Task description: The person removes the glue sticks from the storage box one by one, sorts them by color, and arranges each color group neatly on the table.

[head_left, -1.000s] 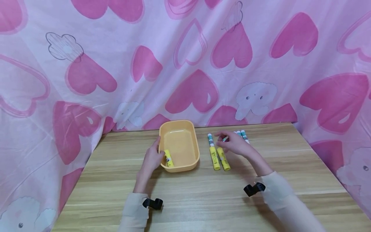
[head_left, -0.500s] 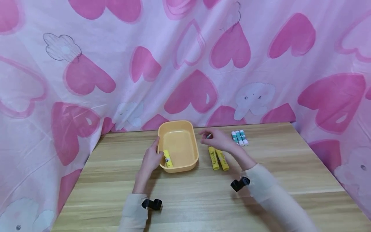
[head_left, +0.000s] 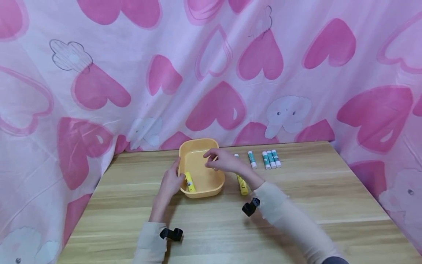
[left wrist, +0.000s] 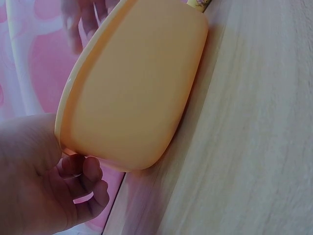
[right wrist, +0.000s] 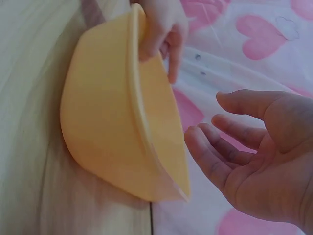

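My left hand (head_left: pixel 170 180) grips the left rim of a yellow-orange plastic basin (head_left: pixel 213 183), thumb toward the inside. A yellow tube (head_left: pixel 189 182) with dark print, like a glue stick, lies inside near that thumb. Over the basin's right side hovers my right hand (head_left: pixel 221 160). In the right wrist view, the same right hand (right wrist: pixel 264 152) has loosely bent fingers, thumb apart, and nothing between them. To the right of the basin, another yellow tube (head_left: pixel 243 186) lies on the table, partly covered by my right forearm.
Several teal sticks with white ends lie at the back right; one stick (head_left: pixel 252 160) is apart from a close group (head_left: pixel 271 159), and another stick's white end (head_left: pixel 236 156) shows behind my right wrist. A pink heart-print cloth (head_left: pixel 287 110) hangs behind the wooden table (head_left: pixel 211 231).
My right hand has moved left from above the sticks to over the basin, uncovering a teal stick. My left hand stays on the rim. One yellow tube is now hidden by the right arm.
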The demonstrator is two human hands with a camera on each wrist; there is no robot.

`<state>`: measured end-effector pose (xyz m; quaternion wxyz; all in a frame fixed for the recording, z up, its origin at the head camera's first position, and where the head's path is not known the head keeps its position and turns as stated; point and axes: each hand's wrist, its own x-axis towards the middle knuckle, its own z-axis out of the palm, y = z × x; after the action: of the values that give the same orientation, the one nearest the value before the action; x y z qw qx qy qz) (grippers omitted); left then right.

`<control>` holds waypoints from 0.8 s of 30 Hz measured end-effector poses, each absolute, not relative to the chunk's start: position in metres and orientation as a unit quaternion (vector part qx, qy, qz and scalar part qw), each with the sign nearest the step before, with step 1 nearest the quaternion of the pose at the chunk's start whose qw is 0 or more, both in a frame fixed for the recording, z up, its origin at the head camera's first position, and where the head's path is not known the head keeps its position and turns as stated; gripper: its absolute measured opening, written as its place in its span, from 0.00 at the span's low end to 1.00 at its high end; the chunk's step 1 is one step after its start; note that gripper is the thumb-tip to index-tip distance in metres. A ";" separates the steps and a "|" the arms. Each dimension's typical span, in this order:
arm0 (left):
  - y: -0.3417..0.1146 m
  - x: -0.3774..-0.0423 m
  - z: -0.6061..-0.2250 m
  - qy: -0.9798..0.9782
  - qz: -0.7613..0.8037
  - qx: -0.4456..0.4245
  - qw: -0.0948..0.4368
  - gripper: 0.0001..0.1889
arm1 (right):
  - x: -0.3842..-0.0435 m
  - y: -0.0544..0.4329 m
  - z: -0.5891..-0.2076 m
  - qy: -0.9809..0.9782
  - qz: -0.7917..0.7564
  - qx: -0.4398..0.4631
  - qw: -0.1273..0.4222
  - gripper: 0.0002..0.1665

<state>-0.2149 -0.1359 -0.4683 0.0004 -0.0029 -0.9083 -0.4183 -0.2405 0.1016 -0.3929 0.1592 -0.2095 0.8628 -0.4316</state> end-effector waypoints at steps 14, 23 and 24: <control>-0.135 -0.215 -0.469 -0.909 -0.418 0.003 0.002 0.39 | -0.248 0.056 -0.409 0.836 -0.445 -0.212 0.242 0.26; -0.136 -0.216 -0.469 -0.914 -0.405 -0.005 0.011 0.39 | -0.247 0.037 -0.418 0.832 -0.432 -0.203 0.283 0.29; -0.136 -0.215 -0.469 -0.914 -0.405 -0.004 0.013 0.39 | -0.247 0.036 -0.420 0.831 -0.430 -0.202 0.288 0.29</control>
<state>-0.2154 -0.1356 -0.4695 0.0126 -0.0038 -0.9144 -0.4045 -0.2471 0.0358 -0.4200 0.2884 -0.2022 0.8311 -0.4303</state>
